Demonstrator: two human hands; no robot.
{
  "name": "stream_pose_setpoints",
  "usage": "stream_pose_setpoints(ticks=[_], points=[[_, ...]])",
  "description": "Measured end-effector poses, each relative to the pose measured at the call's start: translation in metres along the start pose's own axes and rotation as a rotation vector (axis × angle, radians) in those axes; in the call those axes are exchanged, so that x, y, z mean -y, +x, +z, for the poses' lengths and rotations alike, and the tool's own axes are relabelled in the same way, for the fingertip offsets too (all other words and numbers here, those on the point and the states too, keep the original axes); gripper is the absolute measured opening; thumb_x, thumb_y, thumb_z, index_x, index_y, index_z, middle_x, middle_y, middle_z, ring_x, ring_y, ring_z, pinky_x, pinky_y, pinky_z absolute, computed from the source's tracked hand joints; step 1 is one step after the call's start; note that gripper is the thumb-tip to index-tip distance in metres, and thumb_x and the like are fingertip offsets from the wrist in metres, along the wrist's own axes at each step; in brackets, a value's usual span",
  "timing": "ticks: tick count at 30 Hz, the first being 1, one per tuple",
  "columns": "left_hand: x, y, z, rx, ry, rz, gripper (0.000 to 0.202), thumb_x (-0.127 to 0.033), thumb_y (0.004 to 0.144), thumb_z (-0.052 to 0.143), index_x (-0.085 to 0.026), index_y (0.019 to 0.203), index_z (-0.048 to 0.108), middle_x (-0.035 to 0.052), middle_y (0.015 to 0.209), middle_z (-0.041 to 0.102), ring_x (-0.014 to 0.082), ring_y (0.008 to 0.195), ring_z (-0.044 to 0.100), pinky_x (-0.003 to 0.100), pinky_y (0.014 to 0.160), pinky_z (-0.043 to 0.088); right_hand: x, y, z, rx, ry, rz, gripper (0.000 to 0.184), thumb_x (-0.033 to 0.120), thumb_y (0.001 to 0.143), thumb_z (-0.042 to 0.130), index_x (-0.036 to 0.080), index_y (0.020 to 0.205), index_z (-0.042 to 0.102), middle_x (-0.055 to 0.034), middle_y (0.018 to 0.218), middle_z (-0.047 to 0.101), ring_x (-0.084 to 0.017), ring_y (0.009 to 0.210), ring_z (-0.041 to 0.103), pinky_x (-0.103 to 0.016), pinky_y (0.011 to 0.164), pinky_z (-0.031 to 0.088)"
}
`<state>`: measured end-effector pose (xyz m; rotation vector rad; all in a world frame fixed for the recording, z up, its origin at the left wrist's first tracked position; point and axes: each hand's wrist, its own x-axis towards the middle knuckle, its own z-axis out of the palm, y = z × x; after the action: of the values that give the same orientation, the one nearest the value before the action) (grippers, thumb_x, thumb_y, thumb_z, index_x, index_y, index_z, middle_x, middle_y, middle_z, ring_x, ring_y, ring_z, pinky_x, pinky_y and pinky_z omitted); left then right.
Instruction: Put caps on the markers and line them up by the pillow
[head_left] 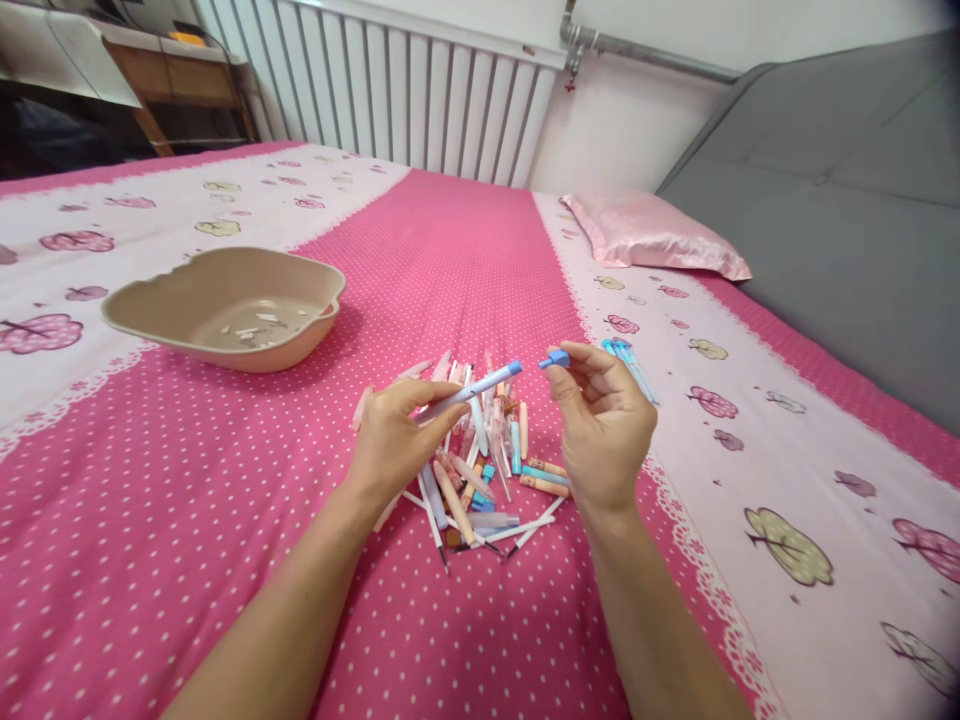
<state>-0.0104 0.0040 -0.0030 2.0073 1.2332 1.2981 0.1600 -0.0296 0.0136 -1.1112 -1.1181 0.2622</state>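
The pen barrel point(472, 388), pale with a blue tip, is held just above the bed. Its long axis runs from about 8 o'clock to 2 o'clock, with the blue tip at the upper right end. A small gap separates that tip from the blue cap point(556, 358), which lies at about 3 o'clock from it and a shade higher, so the two ends face each other without touching. The left hand point(394, 440) is closed round the lower half of the barrel, back of the hand up, thumb and fingers wrapped over it and the forearm coming in from 7 o'clock. The right hand point(604, 425) pinches the cap between thumb and forefinger, its other fingers curled loosely and its wrist bent so the fingertips point toward 10 o'clock. It is the nearer hand to the gap. Below both hands a pile of pen parts point(487, 480) lies on the pink dotted bedspread point(187, 520). A few blue pens point(634, 368) lie at 1 o'clock from the right hand. A beige basin point(262, 352) sits well apart at 10 o'clock from the pile, and a pink pillow point(652, 235) lies farther off at 1 o'clock.
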Motion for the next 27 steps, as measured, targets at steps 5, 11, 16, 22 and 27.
stream_pose_setpoints(ticks=[5, 11, 16, 22, 27], points=[[-0.0011, 0.0005, -0.0002, 0.021, -0.007, 0.036, 0.014, -0.028, 0.074, 0.066, -0.021, 0.085, 0.073, 0.0032, 0.080, 0.072, 0.0160, 0.073, 0.063, 0.028, 0.069, 0.048, 0.0022, -0.0017, 0.0009, 0.024, -0.007, 0.006, 0.019, 0.026, 0.081, 0.060, 0.022, 0.099, 0.063, -0.0033, 0.094, 0.066, -0.017, 0.086, 0.063, -0.029, 0.068, 0.055], [-0.0005, 0.0006, 0.0004, 0.021, -0.004, 0.057, 0.013, -0.027, 0.075, 0.065, -0.022, 0.085, 0.073, 0.0028, 0.080, 0.072, 0.0157, 0.072, 0.063, 0.028, 0.069, 0.048, 0.0038, -0.0027, 0.0018, 0.051, 0.010, 0.023, 0.018, 0.024, 0.079, 0.063, 0.023, 0.098, 0.065, -0.0022, 0.092, 0.067, -0.017, 0.086, 0.064, -0.031, 0.073, 0.055], [-0.0018, 0.0007, 0.0002, 0.026, -0.006, 0.057, 0.013, -0.026, 0.075, 0.066, -0.021, 0.085, 0.073, 0.0028, 0.079, 0.072, 0.0154, 0.071, 0.063, 0.027, 0.068, 0.047, 0.0033, -0.0029, 0.0016, 0.054, -0.004, 0.031, 0.019, 0.026, 0.079, 0.063, 0.023, 0.098, 0.065, -0.0023, 0.092, 0.067, -0.018, 0.086, 0.064, -0.033, 0.075, 0.054], [-0.0011, 0.0006, 0.0004, 0.034, -0.015, 0.056, 0.012, -0.025, 0.075, 0.066, -0.021, 0.084, 0.072, 0.0026, 0.079, 0.071, 0.0154, 0.072, 0.063, 0.028, 0.069, 0.047, 0.0041, -0.0040, 0.0015, 0.066, -0.023, 0.015, 0.019, 0.023, 0.079, 0.064, 0.023, 0.098, 0.067, -0.0013, 0.089, 0.068, -0.016, 0.080, 0.064, -0.033, 0.074, 0.055], [-0.0002, 0.0007, 0.0013, 0.028, -0.022, 0.070, 0.012, -0.024, 0.075, 0.066, -0.019, 0.084, 0.072, 0.0025, 0.078, 0.071, 0.0150, 0.071, 0.063, 0.027, 0.068, 0.047, 0.0054, -0.0050, 0.0007, 0.090, -0.101, -0.037, 0.022, 0.025, 0.080, 0.064, 0.024, 0.102, 0.068, -0.0011, 0.090, 0.070, -0.015, 0.078, 0.065, -0.032, 0.072, 0.055]])
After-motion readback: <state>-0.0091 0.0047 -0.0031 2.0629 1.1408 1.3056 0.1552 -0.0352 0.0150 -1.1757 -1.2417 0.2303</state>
